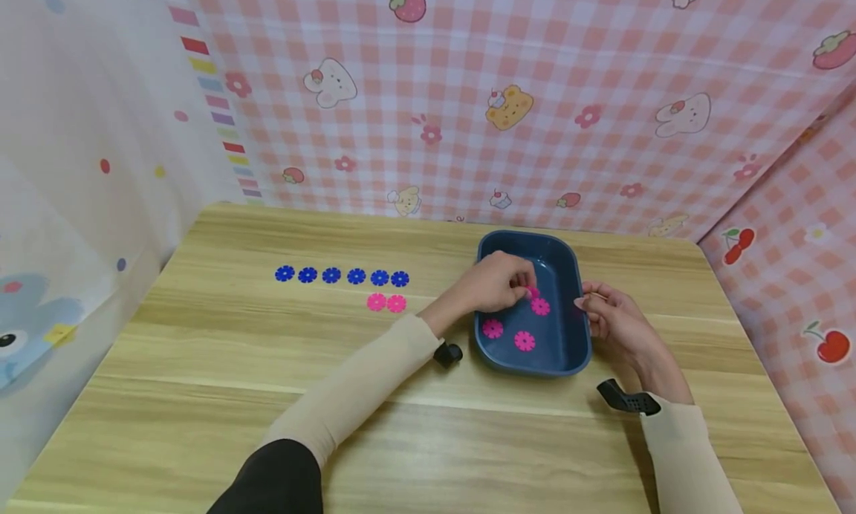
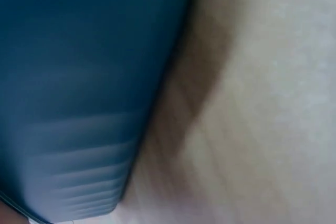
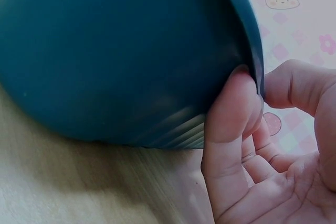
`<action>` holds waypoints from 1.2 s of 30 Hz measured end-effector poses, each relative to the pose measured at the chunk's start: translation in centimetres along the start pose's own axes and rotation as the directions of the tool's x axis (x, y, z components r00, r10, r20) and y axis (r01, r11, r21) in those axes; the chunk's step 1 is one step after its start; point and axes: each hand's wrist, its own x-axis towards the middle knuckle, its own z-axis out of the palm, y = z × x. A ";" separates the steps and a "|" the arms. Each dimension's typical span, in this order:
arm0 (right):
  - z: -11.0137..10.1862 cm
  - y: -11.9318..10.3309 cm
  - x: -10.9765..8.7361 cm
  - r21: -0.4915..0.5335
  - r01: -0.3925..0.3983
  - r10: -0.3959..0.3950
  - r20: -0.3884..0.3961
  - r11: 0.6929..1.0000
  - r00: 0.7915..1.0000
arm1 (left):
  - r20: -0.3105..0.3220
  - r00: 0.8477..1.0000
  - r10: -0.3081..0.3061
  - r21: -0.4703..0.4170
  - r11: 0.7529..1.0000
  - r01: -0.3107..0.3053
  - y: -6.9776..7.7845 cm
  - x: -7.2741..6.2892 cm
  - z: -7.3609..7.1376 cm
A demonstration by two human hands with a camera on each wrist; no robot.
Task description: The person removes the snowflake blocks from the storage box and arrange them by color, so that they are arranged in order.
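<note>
Honestly, the pink disc (image 1: 533, 293) pinched by the left hand (image 1: 498, 282) could easily be fumbled, being so thin, or the loose one just beside those fingertips could be knocked. If the blue tray (image 1: 558, 343) gets tugged by the right hand (image 1: 618, 321), clamped on its rim, the three loose pink discs (image 1: 524, 341) inside, all near the left hand, could be slid around.

The surface (image 1: 508, 454) is pale wood with streaky grain. On it sits a dark blue container (image 1: 558, 321). To the container's left, six notched blue discs (image 1: 357, 276) lie flat in a row; two pink discs (image 1: 377, 302) lie side by side in front of the row's end nearest the container.
</note>
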 end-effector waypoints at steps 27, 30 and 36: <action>0.2 -0.1 0.0 -0.047 0.006 -0.006 -0.013 0.999 1.000 | -0.357 0.894 -0.272 -0.720 0.689 -0.078 0.2 -4.8 -0.1; 0.2 -0.1 -0.1 -0.047 0.004 -0.004 -0.015 0.999 1.000 | -0.357 0.888 -0.291 -0.743 0.664 -0.081 0.1 -5.8 -0.2; 0.2 -0.1 -0.1 -0.043 -0.007 0.007 -0.018 0.999 1.000 | -0.328 0.877 -0.352 -0.777 0.628 -0.038 -0.4 -7.5 -0.6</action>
